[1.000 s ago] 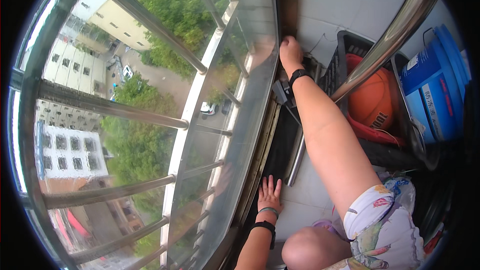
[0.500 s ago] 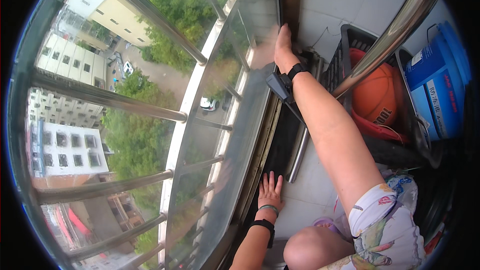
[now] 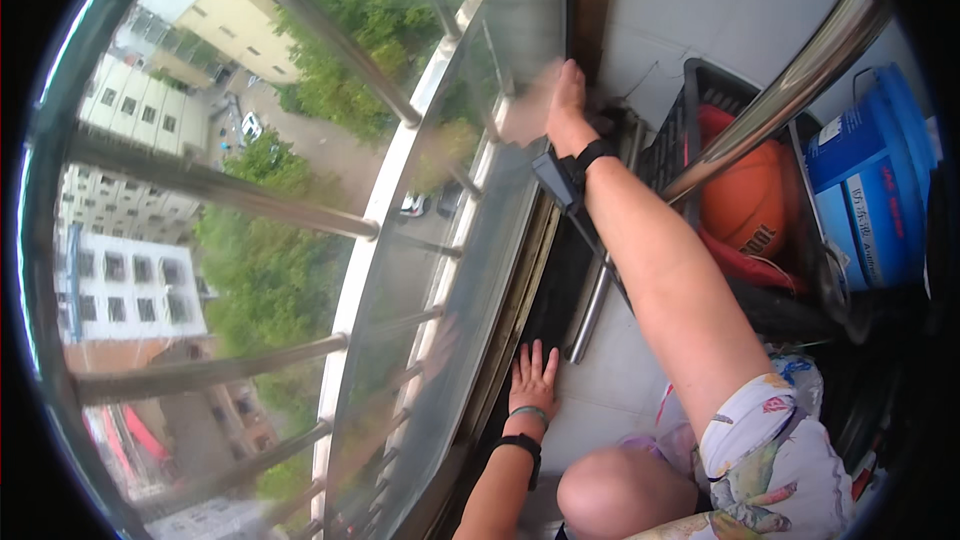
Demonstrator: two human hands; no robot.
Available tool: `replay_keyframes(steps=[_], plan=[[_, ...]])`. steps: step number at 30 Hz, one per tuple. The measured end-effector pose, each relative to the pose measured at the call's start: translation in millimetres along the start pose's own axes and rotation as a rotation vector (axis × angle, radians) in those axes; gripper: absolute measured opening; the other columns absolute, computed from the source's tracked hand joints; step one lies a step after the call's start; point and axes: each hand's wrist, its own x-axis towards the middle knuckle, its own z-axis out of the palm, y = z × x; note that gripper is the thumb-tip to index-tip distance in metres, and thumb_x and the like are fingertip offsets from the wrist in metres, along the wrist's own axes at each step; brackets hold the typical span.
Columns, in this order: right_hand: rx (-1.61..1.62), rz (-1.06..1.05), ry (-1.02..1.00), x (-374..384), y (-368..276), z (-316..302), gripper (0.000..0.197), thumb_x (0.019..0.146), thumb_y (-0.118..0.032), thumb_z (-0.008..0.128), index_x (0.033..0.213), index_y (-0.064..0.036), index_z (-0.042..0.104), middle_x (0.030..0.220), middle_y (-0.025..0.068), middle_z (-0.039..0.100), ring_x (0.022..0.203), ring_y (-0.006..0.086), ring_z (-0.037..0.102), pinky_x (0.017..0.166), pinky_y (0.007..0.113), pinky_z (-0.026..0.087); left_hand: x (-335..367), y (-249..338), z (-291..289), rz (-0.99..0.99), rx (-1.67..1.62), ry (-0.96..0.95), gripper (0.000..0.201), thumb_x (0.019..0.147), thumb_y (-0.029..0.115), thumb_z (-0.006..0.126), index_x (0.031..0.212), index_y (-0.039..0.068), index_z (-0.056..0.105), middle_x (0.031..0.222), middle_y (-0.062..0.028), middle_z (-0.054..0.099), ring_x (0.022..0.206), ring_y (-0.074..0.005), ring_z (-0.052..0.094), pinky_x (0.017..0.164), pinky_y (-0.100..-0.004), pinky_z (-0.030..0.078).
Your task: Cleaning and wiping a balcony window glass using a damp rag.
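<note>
My right hand (image 3: 567, 108) reaches far forward, its fingers stretched out and its palm side against the glass pane (image 3: 470, 230), close to the dark upright frame (image 3: 590, 15). Its reflection shows in the glass. A black box-shaped device (image 3: 556, 183) sits at that wrist by a black strap, with a dark cable trailing under the forearm. Nearer to me, my left hand (image 3: 534, 380) lies flat with spread fingers on the black strip beside the window track (image 3: 510, 315). Nothing shows in either hand. Just ahead of my left fingertips lies a shiny metal tube (image 3: 590, 312).
A thick steel pole (image 3: 790, 80) slants across the right. Behind it, a black crate (image 3: 715, 85) holds an orange basketball (image 3: 745, 198) and red material. A blue bucket (image 3: 868, 180) stands beside it. Metal railings (image 3: 240, 195) run outside the glass. My bent knee (image 3: 615, 495) is low in front.
The view has shifted slightly. Both hands keep nearly the same places, the right against the glass and the left flat beside the track.
</note>
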Motion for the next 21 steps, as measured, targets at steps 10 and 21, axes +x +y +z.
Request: replay_keyframes(steps=[10, 21], plan=[[-1.500, -0.426, -0.095, -48.6, 21.0, -77.0, 0.027, 0.083, -0.018, 0.045, 0.109, -0.0124, 0.050, 0.119, 0.0073, 0.047, 0.109, 0.0301, 0.045, 0.088, 0.044, 0.040, -1.2, -2.3, 8.5, -0.020, -0.036, 0.088, 0.096, 0.066, 0.030, 0.067, 0.140, 0.014, 0.009, 0.145, -0.0168, 0.003, 0.133, -0.0366, 0.005, 0.108, -0.0461, 0.009], [-1.674, -0.415, -0.336, -111.0, 10.0, -86.1, 0.021, 0.083, -0.010, 0.046, 0.100, -0.0037, 0.057, 0.113, 0.0145, 0.047, 0.101, 0.0321, 0.052, 0.081, 0.040, 0.047, -8.7, 2.6, 16.6, -0.029, 0.037, 0.115, 0.096, 0.068, 0.031, 0.066, 0.140, 0.013, 0.006, 0.145, -0.0160, 0.001, 0.134, -0.0350, 0.003, 0.108, -0.0434, 0.010]])
